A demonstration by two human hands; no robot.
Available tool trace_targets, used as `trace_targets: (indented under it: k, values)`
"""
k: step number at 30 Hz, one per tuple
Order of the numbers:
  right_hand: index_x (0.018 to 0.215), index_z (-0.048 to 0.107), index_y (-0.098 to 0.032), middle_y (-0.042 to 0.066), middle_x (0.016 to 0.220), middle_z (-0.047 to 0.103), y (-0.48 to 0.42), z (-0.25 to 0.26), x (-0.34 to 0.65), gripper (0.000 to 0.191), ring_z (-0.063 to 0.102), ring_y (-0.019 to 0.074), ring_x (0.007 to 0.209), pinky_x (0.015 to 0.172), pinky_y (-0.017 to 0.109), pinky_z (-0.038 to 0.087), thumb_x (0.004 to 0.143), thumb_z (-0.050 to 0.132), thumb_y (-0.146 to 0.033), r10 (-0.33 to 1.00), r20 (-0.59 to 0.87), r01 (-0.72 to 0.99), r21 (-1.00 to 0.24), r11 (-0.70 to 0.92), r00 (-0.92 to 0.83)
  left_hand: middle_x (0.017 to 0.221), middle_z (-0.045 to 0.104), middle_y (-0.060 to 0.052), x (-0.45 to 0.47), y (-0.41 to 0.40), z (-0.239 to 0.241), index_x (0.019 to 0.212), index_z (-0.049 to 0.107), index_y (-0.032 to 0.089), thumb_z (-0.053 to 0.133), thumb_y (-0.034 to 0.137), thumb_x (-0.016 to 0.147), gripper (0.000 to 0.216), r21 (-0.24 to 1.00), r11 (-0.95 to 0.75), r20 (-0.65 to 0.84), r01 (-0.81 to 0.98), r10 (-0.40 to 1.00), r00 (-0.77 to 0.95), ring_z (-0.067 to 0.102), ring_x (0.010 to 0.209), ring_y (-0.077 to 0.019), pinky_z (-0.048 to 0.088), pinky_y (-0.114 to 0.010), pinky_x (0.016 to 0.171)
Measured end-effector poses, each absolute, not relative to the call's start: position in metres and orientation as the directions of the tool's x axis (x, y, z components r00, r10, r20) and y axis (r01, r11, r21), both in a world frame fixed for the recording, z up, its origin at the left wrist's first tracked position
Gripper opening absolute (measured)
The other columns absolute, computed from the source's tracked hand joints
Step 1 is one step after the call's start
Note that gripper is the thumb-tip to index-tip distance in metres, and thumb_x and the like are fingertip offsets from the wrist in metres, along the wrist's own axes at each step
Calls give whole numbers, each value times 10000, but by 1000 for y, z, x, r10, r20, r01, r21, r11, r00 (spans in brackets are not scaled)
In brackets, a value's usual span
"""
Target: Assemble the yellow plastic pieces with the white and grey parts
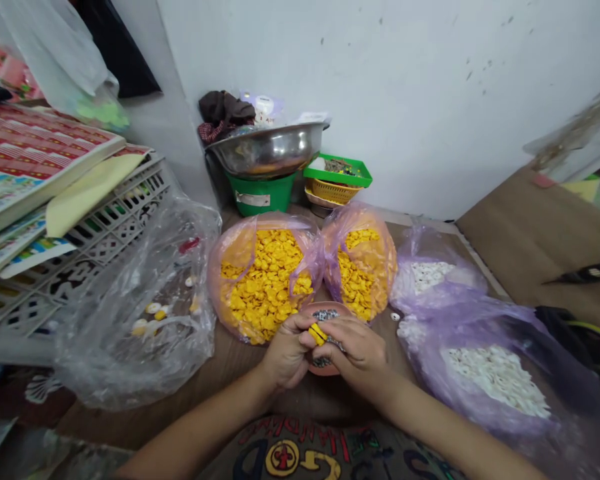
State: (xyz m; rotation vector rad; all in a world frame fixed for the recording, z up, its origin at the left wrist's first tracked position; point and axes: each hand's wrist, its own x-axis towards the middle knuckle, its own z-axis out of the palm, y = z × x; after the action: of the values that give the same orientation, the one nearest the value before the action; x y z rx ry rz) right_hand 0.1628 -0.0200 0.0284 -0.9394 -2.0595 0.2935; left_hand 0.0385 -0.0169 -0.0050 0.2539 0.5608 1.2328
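Note:
Between the fingertips of both hands is a small yellow plastic piece (318, 334) with a dark gap across its middle. My left hand (290, 353) pinches it from the left, and my right hand (356, 347) closes on it from the right. Just beneath them sits a pinkish-orange bowl (307, 309) of small grey metallic bits, partly hidden by my hands. Behind it stand a large purple-tinted bag of yellow pieces (265, 280) and a smaller bag of yellow pieces (357, 267).
At right lie purple bags of white pieces (500, 380). A clear bag (135, 353) with a few white-and-yellow pieces lies left, beside a grey plastic crate (95, 240). Near the wall, a steel basin (275, 147) rests on a green tub (265, 193), next to a green tray (360, 175).

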Motion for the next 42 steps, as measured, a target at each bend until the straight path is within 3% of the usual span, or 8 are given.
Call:
trace_targets:
  k: [10, 15, 20, 25, 29, 33, 42]
  values:
    - [961, 609, -192, 71, 807, 687, -12, 31, 164, 185, 636, 183, 787, 729, 330, 523, 830, 514, -281, 602, 673, 516, -363, 776, -431, 692, 641, 14, 37, -18, -3, 705, 615, 170, 803, 266, 458, 325, 458, 377, -223, -805, 925, 307, 555, 597, -80, 410, -164, 512]
    - [1062, 554, -184, 96, 855, 672, -12, 29, 163, 252, 625, 203, 829, 724, 355, 523, 838, 498, -283, 586, 685, 540, -324, 777, -432, 665, 628, 20, 39, -18, 0, 692, 599, 171, 804, 299, 443, 347, 470, 378, -255, -798, 923, 287, 530, 550, -68, 395, -161, 490]
    - [1096, 513, -175, 98, 860, 661, -13, 28, 160, 276, 617, 200, 817, 733, 354, 516, 824, 514, -224, 582, 688, 523, -333, 784, -434, 629, 614, 26, 38, -17, -6, 666, 587, 171, 802, 347, 412, 377, 554, 308, -214, -773, 951, 225, 515, 526, -68, 364, -154, 450]
    - [1071, 522, -170, 101, 868, 654, -15, 28, 161, 243, 612, 192, 824, 723, 344, 511, 835, 465, -169, 566, 698, 488, -344, 802, -439, 578, 605, 41, 35, -16, -12, 610, 554, 166, 801, 302, 449, 324, 663, 132, -65, -737, 991, 119, 524, 521, -68, 398, -169, 495]
    - [1013, 545, -182, 76, 842, 653, -18, 34, 161, 194, 612, 172, 817, 718, 316, 509, 835, 468, -168, 590, 687, 429, -422, 799, -424, 579, 582, 53, 32, -16, -13, 589, 541, 168, 784, 278, 500, 281, 744, -64, 86, -665, 996, 1, 519, 537, -60, 418, -169, 538]
    - [973, 558, -189, 68, 825, 653, -19, 38, 161, 175, 615, 163, 793, 694, 294, 511, 829, 464, -158, 631, 663, 426, -474, 771, -403, 614, 580, 43, 27, -16, -18, 639, 564, 175, 740, 282, 580, 214, 818, -164, 212, -551, 977, 22, 526, 565, -61, 412, -165, 549]
    - [950, 583, -191, 53, 780, 665, -16, 38, 161, 157, 617, 152, 737, 684, 292, 511, 813, 507, -173, 623, 668, 373, -502, 781, -406, 574, 545, 43, 26, -21, -13, 601, 532, 175, 727, 351, 577, 264, 859, -172, 181, -482, 983, -28, 501, 522, -67, 404, -178, 510]
